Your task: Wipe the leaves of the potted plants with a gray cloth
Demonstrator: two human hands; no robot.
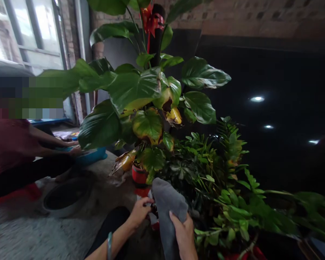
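A grey cloth [169, 207] is gripped in my right hand [184, 231], thumb on top, and it hangs down past the lower edge of the view. Just left of the cloth, my left hand [141, 212] has its fingers curled together near small dark bits and a red-and-white object low down; what it holds, if anything, cannot be made out. A jade-coloured bangle [109, 245] circles the left wrist. Beyond both hands stands a tall plant with broad green leaves [137, 86], some yellowed and brown at the edges, in a red pot [139, 175].
Smaller leafy plants [206, 159] crowd the right side before a shiny black panel [276, 79]. At the left, a person [13, 148] sits on a red stool [29, 191], hands at a blue basin [94, 156]. A round dark tub [67, 196] rests on the concrete floor [29, 234].
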